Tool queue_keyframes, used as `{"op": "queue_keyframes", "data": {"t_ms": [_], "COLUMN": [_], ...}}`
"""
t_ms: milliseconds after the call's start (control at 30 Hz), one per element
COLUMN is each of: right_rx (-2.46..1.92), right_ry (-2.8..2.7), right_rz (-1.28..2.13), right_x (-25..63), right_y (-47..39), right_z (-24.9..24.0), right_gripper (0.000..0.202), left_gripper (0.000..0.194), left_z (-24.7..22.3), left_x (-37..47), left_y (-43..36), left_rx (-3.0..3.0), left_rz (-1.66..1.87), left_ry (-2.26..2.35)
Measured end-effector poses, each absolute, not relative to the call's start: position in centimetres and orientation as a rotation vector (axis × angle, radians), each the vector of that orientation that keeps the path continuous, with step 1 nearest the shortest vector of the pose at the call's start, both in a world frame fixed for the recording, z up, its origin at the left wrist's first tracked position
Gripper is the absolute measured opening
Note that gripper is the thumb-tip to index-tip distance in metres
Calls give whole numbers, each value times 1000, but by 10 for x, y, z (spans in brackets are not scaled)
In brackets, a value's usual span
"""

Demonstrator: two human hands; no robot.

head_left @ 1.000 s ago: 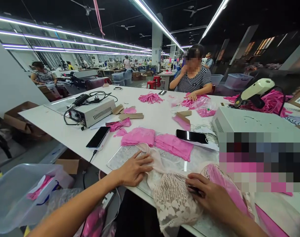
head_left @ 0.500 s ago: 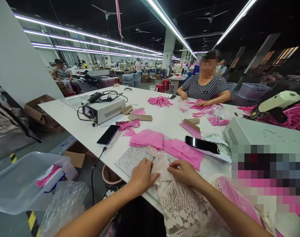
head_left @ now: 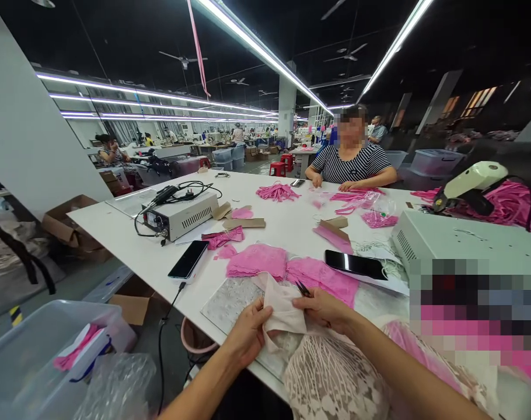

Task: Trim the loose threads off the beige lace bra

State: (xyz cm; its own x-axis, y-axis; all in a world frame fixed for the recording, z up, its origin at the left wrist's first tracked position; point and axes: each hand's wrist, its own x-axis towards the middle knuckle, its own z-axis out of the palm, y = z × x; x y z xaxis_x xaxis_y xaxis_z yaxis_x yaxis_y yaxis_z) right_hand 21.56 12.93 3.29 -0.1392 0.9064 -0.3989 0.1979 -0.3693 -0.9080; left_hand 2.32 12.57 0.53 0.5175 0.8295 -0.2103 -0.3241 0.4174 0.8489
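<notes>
My left hand [head_left: 248,331] is closed on the left edge of a cream fabric piece [head_left: 285,306], thumb on top. In my right hand [head_left: 325,308] are small dark thread snips [head_left: 303,289], their points showing past the fingers toward the upper left. The thumb and finger of that hand also pinch the cream fabric's right side. Cream fringed lace [head_left: 331,373] joins the fabric below and drapes over the table's near edge. Just beyond my hands lie two folded stacks, a pink lace stack [head_left: 257,261] and a flatter pink stack [head_left: 322,279].
A grey mottled board [head_left: 224,300] lies under the work. Two phones, a left phone [head_left: 189,259] and a right phone [head_left: 359,265], flank the stacks. A metal box with cables [head_left: 182,216] stands left, a larger box [head_left: 467,239] right. Opposite sits a co-worker [head_left: 353,160].
My left hand has turned from lying over the fabric to pinching its edge. The cream fabric is lifted and spread between my hands, and the snips' points now show clearly. The view has tilted up slightly.
</notes>
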Motion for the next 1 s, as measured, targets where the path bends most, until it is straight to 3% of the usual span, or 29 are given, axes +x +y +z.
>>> {"op": "queue_keyframes", "data": {"t_ms": [467,1000], "right_rx": [-1347,-1348], "right_ry": [-1242,-1381], "right_rz": [1497,1454], "right_x": [216,202], "right_y": [144,144], "right_z": [22,21], "right_gripper": [36,38], "left_gripper": [31,51], "left_z": [-4,4], "left_x": [31,31], "left_y": [133,145], "left_rx": [583,640], "left_rz": [734,677], "left_ry": [666,535]}}
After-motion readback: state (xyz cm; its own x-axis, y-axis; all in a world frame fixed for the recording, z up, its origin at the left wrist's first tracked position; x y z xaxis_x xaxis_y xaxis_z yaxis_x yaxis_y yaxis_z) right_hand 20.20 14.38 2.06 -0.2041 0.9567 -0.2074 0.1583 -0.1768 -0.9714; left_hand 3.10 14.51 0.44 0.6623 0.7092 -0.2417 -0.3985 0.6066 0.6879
